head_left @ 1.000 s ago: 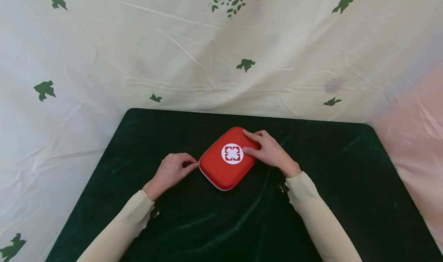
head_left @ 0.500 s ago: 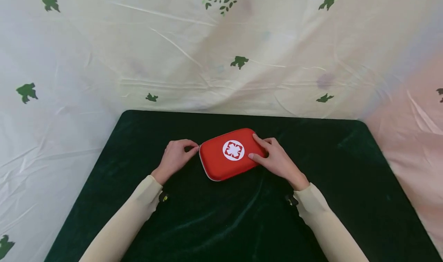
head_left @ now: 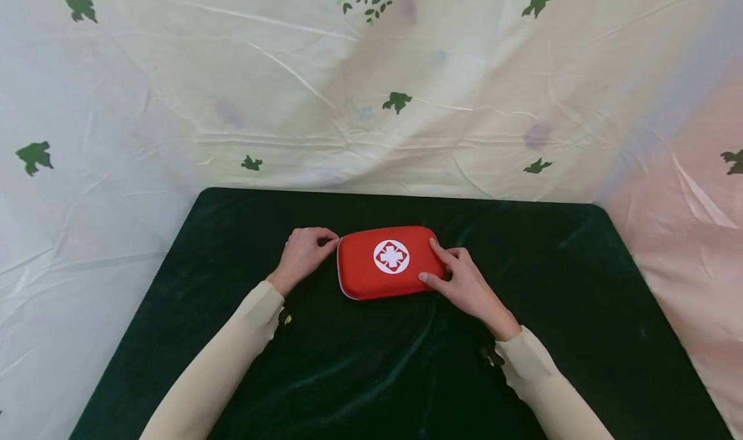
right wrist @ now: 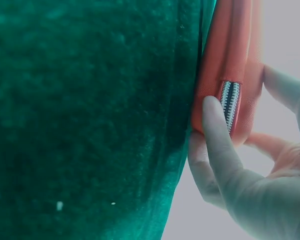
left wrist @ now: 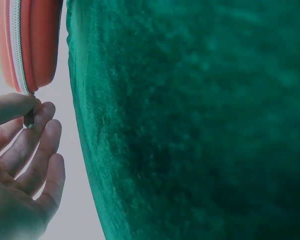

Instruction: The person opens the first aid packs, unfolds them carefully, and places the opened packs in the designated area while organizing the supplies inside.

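Observation:
A red first-aid case with a white round emblem lies on the dark green cloth, its long side nearly level across the head view. At its far left corner my left hand pinches the zipper pull between thumb and index finger. The other fingers are loosely bent, as the left wrist view shows. Along that edge runs a pale zipper. My right hand grips the case's right end, thumb towards the near side. There the right wrist view shows a short stretch of zipper teeth standing slightly apart.
The green velvet cloth covers a table with rounded far corners. Behind it and at both sides hangs a pale curtain printed with green birds and leaves. Dark wrist devices sit under both cuffs.
The case has turned clockwise from a steep slant to nearly level. My left hand has moved up and to the right with the pull; my right hand has shifted down and right, still gripping the case.

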A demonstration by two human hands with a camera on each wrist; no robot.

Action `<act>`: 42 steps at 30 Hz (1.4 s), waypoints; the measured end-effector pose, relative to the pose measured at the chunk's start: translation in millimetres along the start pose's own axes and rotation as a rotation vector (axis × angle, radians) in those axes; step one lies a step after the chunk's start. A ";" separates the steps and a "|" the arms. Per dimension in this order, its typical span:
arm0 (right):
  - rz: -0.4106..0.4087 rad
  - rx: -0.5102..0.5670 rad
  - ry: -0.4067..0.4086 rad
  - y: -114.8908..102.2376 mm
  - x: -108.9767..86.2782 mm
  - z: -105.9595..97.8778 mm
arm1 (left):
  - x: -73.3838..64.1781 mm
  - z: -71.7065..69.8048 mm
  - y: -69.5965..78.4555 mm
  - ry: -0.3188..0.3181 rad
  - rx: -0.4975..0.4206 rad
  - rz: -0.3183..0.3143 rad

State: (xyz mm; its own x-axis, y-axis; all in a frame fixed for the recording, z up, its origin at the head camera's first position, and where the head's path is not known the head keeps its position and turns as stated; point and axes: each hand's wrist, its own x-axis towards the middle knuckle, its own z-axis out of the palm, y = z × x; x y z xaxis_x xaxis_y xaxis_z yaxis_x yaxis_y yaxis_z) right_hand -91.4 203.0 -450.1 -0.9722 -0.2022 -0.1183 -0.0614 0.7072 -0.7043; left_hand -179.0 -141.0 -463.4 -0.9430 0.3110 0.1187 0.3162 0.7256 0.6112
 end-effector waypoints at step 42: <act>-0.137 -0.342 -0.178 -27.3 45.4 9.5 | 26.8 -4.8 -10.0 -0.229 0.087 -0.024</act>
State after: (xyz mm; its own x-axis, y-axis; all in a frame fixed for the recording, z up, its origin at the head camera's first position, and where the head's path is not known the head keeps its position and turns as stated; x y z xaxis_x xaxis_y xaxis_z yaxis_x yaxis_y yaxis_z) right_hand -131.7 168.0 -443.0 -0.8971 -0.4033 -0.1802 -0.2886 0.8440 -0.4520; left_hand -207.9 -142.9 -462.5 -0.9052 0.4170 -0.0820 0.3109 0.7813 0.5412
